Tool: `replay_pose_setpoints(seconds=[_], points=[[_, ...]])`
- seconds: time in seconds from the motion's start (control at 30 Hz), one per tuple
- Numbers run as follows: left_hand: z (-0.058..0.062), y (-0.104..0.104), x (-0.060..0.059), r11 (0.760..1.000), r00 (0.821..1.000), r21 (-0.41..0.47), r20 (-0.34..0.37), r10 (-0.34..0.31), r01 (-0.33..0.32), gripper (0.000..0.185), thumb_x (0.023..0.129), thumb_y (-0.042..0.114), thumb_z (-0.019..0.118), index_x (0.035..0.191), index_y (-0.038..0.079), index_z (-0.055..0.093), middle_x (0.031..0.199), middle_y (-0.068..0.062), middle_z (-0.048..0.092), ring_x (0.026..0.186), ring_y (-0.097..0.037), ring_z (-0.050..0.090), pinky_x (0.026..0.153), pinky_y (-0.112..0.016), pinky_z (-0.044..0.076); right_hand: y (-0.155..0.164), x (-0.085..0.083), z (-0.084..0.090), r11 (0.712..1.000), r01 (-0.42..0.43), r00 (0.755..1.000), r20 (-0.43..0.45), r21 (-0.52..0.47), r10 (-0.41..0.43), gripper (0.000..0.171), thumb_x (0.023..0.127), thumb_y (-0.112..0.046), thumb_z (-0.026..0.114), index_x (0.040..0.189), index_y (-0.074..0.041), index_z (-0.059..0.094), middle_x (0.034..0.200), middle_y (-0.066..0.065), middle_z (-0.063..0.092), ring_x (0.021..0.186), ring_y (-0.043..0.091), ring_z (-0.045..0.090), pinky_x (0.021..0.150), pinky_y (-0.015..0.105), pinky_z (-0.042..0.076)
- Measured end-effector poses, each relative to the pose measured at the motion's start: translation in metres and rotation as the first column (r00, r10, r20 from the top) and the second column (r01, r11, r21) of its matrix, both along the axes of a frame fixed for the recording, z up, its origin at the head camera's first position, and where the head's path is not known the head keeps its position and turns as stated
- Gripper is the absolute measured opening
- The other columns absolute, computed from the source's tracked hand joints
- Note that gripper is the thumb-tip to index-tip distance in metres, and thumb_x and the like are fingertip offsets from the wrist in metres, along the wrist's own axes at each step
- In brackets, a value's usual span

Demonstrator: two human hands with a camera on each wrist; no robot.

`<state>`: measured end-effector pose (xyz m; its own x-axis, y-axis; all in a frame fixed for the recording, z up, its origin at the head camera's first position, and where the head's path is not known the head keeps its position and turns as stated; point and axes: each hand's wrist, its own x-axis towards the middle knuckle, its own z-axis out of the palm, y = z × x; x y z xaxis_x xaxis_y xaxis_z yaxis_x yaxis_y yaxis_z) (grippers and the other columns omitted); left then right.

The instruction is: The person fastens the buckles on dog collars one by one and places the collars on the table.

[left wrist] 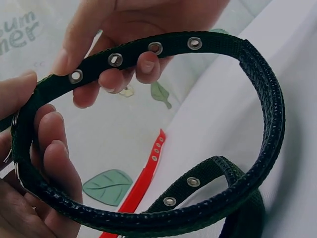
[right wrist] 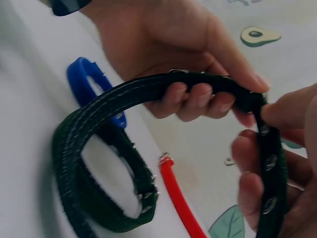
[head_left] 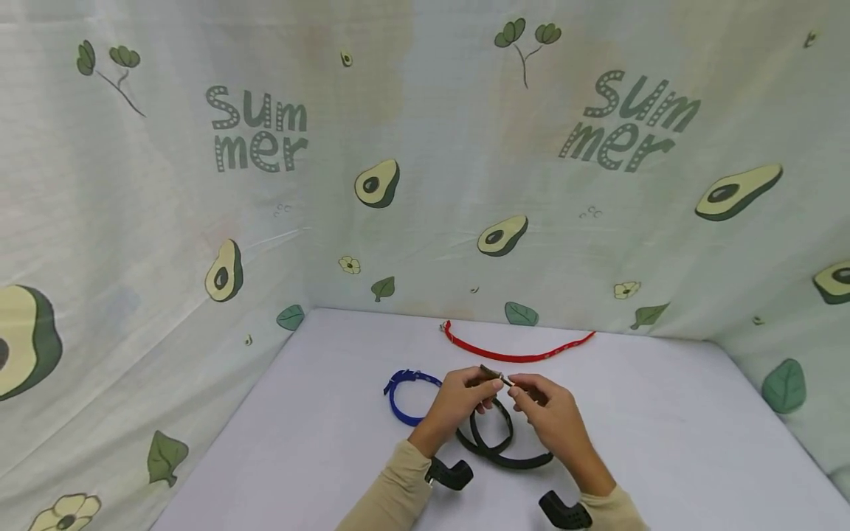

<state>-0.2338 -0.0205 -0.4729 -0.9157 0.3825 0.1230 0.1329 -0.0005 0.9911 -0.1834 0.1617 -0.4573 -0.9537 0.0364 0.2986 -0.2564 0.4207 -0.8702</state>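
A black collar (head_left: pixel 506 451) with metal eyelets curls into a loop on the white table (head_left: pixel 671 442), both its ends lifted. My left hand (head_left: pixel 461 400) grips one end, fingers curled round the strap (right wrist: pixel 74 148). My right hand (head_left: pixel 553 414) pinches the eyeleted end (left wrist: pixel 153 49) between thumb and fingers. The two ends meet between the hands, just above the table. In the left wrist view the left hand's fingers (left wrist: pixel 54 158) wrap the strap at lower left, and the right hand (left wrist: pixel 148 15) holds it from above. The right wrist view shows the left hand (right wrist: pixel 163 34) above the right hand (right wrist: pixel 297 109).
A blue collar (head_left: pixel 402 400) (right wrist: pixel 84 84) lies looped just left of the hands. A red collar (head_left: pixel 518 355) (left wrist: pixel 143 178) (right wrist: pixel 181 198) lies stretched out near the table's back edge. Avocado-print cloth (head_left: pixel 425 184) walls the table at the back and on both sides.
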Motion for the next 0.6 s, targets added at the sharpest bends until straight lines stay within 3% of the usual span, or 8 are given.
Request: replay_pose_setpoints(seconds=[0.17,0.27,0.4,0.6], points=[[0.000,-0.002,0.000,0.998,0.999,-0.017,-0.002,0.054,-0.054,0.039,0.096,0.039,0.068,0.095,0.000,0.070,0.078,-0.009,0.064,0.068,-0.013,0.059,0.063,-0.026,0.050,-0.002,-0.008,0.009,0.995,-0.101,0.989,0.113,0.028,0.097,0.024,0.096,-0.018,0.069,0.118,-0.009,0.070,0.095,0.009,0.070,0.080,0.024,0.066,0.062,0.036,0.055],[0.000,-0.001,0.001,0.995,0.995,-0.024,0.011,0.100,-0.100,0.041,0.098,0.042,0.064,0.096,0.002,0.073,0.076,-0.008,0.064,0.066,-0.015,0.058,0.064,-0.029,0.049,-0.003,-0.012,0.012,0.992,-0.122,0.983,0.144,0.029,0.117,0.024,0.096,-0.016,0.069,0.119,-0.009,0.069,0.095,0.009,0.070,0.081,0.022,0.066,0.064,0.037,0.056],[0.001,0.001,0.002,0.992,0.992,0.000,0.027,0.126,-0.126,0.038,0.102,0.040,0.058,0.104,0.006,0.074,0.085,-0.013,0.066,0.067,-0.018,0.059,0.065,-0.030,0.049,-0.003,-0.014,0.011,0.993,-0.113,0.986,0.129,0.021,0.109,0.025,0.096,-0.014,0.069,0.120,-0.008,0.068,0.092,0.006,0.069,0.082,0.025,0.066,0.063,0.032,0.055],[0.002,0.003,0.001,0.991,0.995,0.101,0.039,0.090,-0.093,0.032,0.101,0.032,0.061,0.116,0.006,0.069,0.097,-0.008,0.069,0.088,-0.018,0.067,0.069,-0.028,0.056,-0.006,-0.010,0.007,0.998,-0.059,0.995,0.082,0.009,0.058,0.028,0.096,-0.017,0.070,0.122,-0.006,0.068,0.091,0.005,0.068,0.080,0.024,0.066,0.061,0.029,0.054]])
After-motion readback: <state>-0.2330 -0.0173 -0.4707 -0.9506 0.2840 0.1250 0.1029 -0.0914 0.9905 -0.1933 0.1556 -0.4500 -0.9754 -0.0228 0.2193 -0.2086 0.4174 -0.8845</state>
